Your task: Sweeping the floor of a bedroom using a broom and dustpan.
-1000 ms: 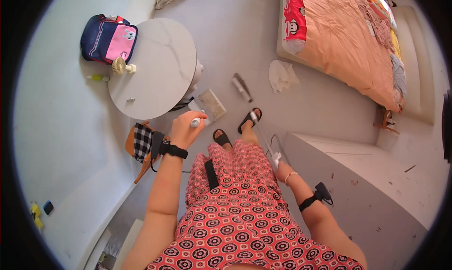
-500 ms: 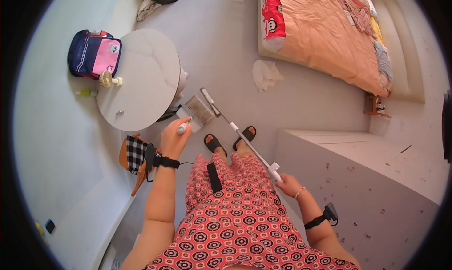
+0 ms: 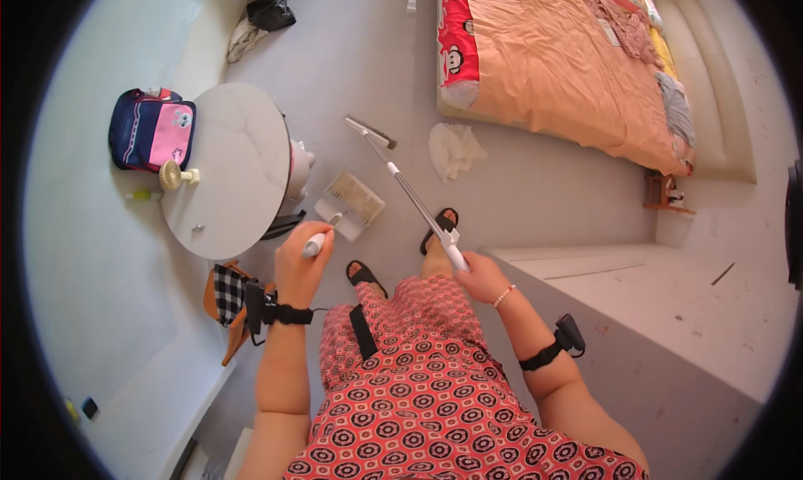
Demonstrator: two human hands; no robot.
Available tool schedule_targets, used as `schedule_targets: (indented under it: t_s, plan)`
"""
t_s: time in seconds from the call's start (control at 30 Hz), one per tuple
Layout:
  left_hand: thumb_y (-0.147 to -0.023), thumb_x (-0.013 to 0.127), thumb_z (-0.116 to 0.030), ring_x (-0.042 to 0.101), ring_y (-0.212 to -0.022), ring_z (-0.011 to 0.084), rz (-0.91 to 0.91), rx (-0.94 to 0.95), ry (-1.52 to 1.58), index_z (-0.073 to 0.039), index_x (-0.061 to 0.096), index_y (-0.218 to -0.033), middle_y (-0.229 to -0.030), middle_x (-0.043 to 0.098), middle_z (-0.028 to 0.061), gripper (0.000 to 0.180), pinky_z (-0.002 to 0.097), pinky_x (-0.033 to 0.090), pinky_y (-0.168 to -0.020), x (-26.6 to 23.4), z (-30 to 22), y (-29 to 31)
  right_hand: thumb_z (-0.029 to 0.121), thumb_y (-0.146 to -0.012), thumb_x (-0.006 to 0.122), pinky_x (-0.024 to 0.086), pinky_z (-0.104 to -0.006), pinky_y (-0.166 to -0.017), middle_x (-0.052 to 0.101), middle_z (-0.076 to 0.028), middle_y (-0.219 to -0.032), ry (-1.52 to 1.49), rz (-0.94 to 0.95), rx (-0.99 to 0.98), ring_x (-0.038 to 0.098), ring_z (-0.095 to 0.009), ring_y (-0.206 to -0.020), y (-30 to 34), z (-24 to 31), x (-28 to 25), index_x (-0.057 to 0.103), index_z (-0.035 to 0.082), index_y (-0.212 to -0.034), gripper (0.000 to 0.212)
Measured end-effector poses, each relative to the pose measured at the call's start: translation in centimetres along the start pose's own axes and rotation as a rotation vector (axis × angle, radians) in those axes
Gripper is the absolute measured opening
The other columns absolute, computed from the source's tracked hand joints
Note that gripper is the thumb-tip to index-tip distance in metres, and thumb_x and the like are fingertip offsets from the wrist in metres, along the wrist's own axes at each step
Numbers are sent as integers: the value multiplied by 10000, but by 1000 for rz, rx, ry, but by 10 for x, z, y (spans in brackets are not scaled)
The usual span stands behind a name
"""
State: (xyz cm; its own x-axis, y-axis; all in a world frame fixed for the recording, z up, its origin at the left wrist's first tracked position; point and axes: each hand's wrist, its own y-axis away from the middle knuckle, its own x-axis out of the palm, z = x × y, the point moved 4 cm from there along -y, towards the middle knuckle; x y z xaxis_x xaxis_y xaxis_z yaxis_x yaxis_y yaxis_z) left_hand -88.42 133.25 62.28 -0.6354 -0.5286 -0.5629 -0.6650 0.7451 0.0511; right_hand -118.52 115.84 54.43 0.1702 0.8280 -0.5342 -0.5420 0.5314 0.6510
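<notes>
My left hand (image 3: 298, 261) is closed around the grey-white handle of a long-handled dustpan (image 3: 358, 200), whose toothed white pan rests on the floor near my feet. My right hand (image 3: 483, 278) grips the white upper end of a broom (image 3: 405, 182), its metal pole slanting away to the far left. The broom's wide head lies beyond the dustpan, apart from it. Between the broom head and the bed, a crumpled white cloth or bag (image 3: 454, 151) lies on the floor.
A round white table (image 3: 238, 166) stands at the left, bearing a backpack (image 3: 155, 130) and a small fan (image 3: 174, 176). Nearer is a wooden chair (image 3: 236, 334). A bed (image 3: 552, 70) fills the far right, with a white cabinet (image 3: 627, 313) at the near right. A black bag (image 3: 272, 12) lies at the back.
The broom head has swung away from the dustpan, farther out and toward the bed cloth side. My right hand has come up and inward. One foot has stepped forward, and the view has shifted.
</notes>
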Motion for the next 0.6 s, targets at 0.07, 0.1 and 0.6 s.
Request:
schedule_targets:
  t_s: [0.07,0.1,0.6]
  plan:
    - [-903,706,-161,701,-819,295,-24,9,-8,-42,691,-969,-945,710,116,136,353,540,-725,26,-19,-11,283,-873,619,517,-493,-803,683,-272,-932,23,-2,-42,653,-456,-897,-25,-5,-27,630,-30,-996,336]
    - [-916,692,-114,680,-819,216,-3,-31,9,-10,693,-993,-940,710,101,129,308,522,-745,42,-28,-16,282,-873,620,516,-495,-806,683,-274,-935,48,6,-28,652,-457,-901,-39,-11,-42,629,-30,-992,334]
    - [-886,730,-107,568,-1275,360,129,-17,-7,-41,647,-1225,-1269,659,159,355,421,451,-1049,206,-77,-106,265,-905,655,528,-341,-694,631,-142,-950,-382,485,-421,648,-226,-765,-142,28,-153,459,68,-1409,575]
